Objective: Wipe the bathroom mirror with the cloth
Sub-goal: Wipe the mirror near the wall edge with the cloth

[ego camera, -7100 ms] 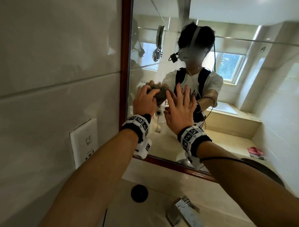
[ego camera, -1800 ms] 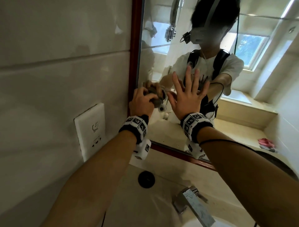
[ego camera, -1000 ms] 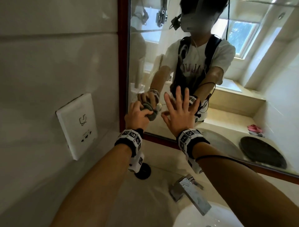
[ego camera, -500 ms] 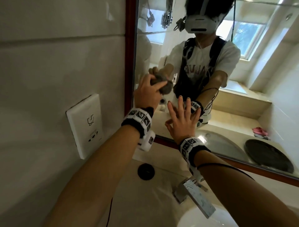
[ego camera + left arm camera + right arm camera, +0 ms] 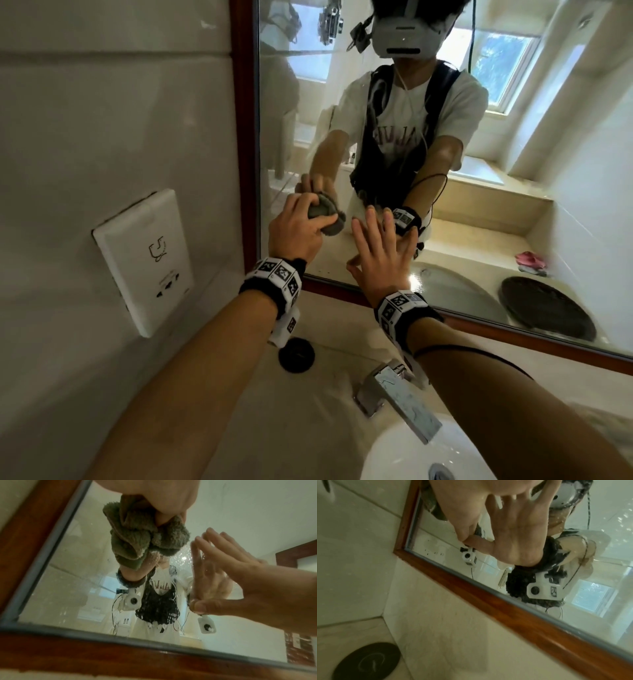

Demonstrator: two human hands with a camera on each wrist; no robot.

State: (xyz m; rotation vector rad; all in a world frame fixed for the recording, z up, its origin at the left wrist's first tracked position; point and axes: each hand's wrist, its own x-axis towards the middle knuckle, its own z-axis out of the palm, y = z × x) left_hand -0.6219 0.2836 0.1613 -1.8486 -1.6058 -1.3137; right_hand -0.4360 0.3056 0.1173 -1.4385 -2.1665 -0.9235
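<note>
The mirror [image 5: 513, 171] has a red-brown wooden frame [image 5: 245, 137]. My left hand [image 5: 296, 234] grips a bunched grey-green cloth [image 5: 325, 219] and holds it against the glass near the lower left corner. In the left wrist view the cloth [image 5: 137, 536] hangs crumpled from the left hand [image 5: 163, 496], touching the mirror [image 5: 68, 581]. My right hand [image 5: 380, 257] lies flat on the glass just right of the cloth, fingers spread and straight. Small water drops speckle the glass beside the right hand [image 5: 240, 568]. The right hand [image 5: 453, 500] meets its own reflection in the right wrist view.
A white socket plate [image 5: 144, 260] sits on the tiled wall left of the frame. Below the mirror, a black round disc [image 5: 296, 354] lies on the beige counter. A chrome faucet [image 5: 397, 394] leans over the white basin [image 5: 411, 459].
My left hand rose up the glass with the cloth half a second ago and has now come back down beside the right hand's fingertips. The right hand stays flat on the mirror.
</note>
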